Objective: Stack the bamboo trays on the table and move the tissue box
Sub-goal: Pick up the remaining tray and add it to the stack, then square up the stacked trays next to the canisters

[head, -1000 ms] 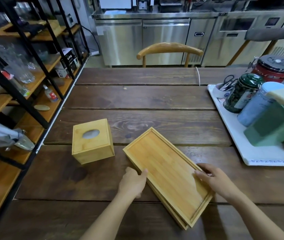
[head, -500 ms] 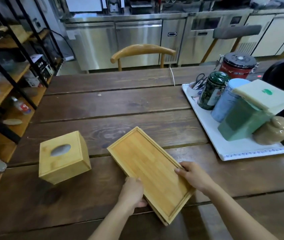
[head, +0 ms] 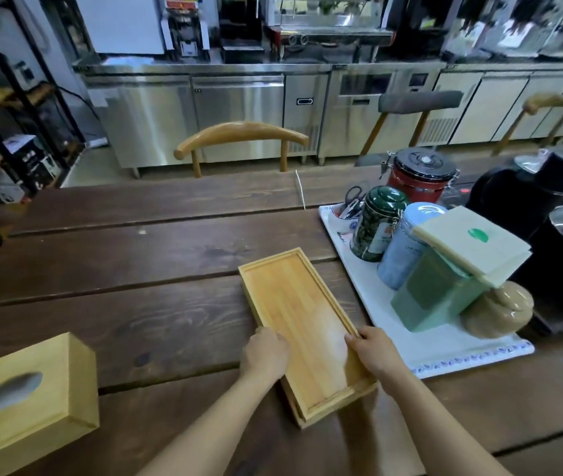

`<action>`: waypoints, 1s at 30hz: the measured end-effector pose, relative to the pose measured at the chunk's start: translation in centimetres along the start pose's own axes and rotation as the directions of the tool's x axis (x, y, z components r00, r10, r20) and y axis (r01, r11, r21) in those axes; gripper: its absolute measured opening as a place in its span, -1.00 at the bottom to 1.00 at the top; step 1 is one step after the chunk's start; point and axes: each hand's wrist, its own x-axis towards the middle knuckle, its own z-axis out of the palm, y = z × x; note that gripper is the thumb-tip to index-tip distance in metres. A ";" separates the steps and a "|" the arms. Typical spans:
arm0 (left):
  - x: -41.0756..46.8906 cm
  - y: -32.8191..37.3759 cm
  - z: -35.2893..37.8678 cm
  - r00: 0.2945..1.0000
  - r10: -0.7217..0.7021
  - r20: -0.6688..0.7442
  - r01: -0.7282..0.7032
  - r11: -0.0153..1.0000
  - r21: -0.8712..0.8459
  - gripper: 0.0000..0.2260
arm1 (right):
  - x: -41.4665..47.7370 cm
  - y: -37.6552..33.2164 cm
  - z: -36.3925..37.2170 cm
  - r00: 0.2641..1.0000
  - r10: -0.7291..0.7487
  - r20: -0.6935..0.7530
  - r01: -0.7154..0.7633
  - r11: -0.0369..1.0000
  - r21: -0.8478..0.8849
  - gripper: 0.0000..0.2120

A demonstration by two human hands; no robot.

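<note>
Two bamboo trays (head: 302, 317) lie stacked one on the other on the dark wooden table (head: 142, 262), the long side running away from me. My left hand (head: 264, 353) grips the stack's left edge and my right hand (head: 372, 352) grips its right edge, both near the close end. The lower tray shows only as a thin rim under the top one. The bamboo tissue box (head: 22, 396), with an oval slot on top, stands at the lower left, apart from both hands.
A white tray (head: 444, 352) to the right of the stack carries tins, a red jar (head: 417, 176), a green box and a tan pot. Black kettles stand at far right. A wooden chair (head: 238, 135) is behind the table, shelving at left.
Both hands have carried the stacked trays to the right, towards the white tray, and turned them straighter. The view has swung right, so the tissue box now sits at the lower left corner.
</note>
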 end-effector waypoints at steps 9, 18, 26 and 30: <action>3.0 4.6 1.0 0.993 0.120 0.017 -0.114 0.972 -0.206 -0.71 | 5.2 -0.3 -3.4 0.996 0.076 0.036 -0.076 0.997 0.003 -0.67; -1.1 1.2 3.2 0.927 0.366 0.082 -0.266 0.795 -0.545 -0.35 | 3.0 2.4 -5.2 0.932 -0.133 0.338 0.112 0.990 0.082 -0.27; -1.3 2.7 4.5 0.957 0.216 0.193 -0.037 0.750 -0.660 -0.35 | 4.4 2.9 -5.0 0.953 -0.159 0.257 0.181 0.982 -0.061 -0.34; -0.4 3.1 4.6 0.968 0.193 0.161 -0.031 0.726 -0.687 -0.39 | 5.4 2.0 -5.1 0.961 -0.150 0.234 0.184 0.974 -0.134 -0.34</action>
